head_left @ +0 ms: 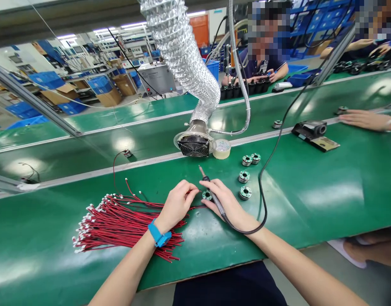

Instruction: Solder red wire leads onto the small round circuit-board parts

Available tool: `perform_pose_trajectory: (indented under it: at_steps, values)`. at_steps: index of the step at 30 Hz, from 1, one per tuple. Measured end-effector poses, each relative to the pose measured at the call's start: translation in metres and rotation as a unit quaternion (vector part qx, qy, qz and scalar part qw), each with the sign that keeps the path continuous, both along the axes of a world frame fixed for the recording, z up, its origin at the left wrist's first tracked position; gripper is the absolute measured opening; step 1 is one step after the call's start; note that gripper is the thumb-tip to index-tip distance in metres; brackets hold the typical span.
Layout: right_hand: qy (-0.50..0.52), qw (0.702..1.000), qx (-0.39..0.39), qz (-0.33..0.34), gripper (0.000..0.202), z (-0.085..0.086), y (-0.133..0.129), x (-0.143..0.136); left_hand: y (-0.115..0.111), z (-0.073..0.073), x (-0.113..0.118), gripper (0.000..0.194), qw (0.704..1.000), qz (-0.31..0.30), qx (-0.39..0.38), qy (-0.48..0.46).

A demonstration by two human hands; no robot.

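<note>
My left hand (180, 203), with a blue wrist strap (159, 235), pinches the end of a thin red wire beside a small round part with a green circuit board (207, 195). Between my right thumb and fingers sits that round part; the same right hand (230, 206) grips a soldering iron (218, 205), its tip pointing up and away from the board. A black cord runs from the iron over my right wrist. Left of my hands lies a bundle of red and black wires (119, 223) with white connectors. Several similar round parts (245, 193) stand to the right.
A fume extractor fan (194, 146) on a foil duct hangs ahead, with a tape roll (221, 149) beside it. An iron stand (315, 132) is at the right. Beyond the metal rail runs a green belt carrying parts. A co-worker's hand (367, 119) reaches in from the right.
</note>
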State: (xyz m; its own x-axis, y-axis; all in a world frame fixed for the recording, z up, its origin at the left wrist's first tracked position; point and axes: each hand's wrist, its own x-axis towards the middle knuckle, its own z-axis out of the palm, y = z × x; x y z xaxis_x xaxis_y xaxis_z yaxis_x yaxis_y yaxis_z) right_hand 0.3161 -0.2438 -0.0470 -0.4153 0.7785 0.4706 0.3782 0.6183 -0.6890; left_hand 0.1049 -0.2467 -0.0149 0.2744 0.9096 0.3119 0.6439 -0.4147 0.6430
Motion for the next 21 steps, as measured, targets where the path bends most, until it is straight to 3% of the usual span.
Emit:
perform_pose_trajectory:
  at_steps: [6, 15, 21]
  values:
    - [0.031, 0.998, -0.022, -0.053, 0.066, -0.006, -0.017, -0.001, -0.001, 0.008, 0.018, 0.017, 0.997, -0.008, -0.073, -0.038]
    - [0.151, 0.963, -0.065, -0.215, 0.025, 0.0, -0.065, 0.03, -0.012, -0.002, 0.041, 0.016, 0.997, -0.028, -0.064, -0.035]
    - [0.187, 0.955, -0.087, -0.213, 0.026, -0.006, -0.072, 0.038, -0.011, -0.009, 0.042, 0.015, 0.998, 0.009, -0.043, -0.048]
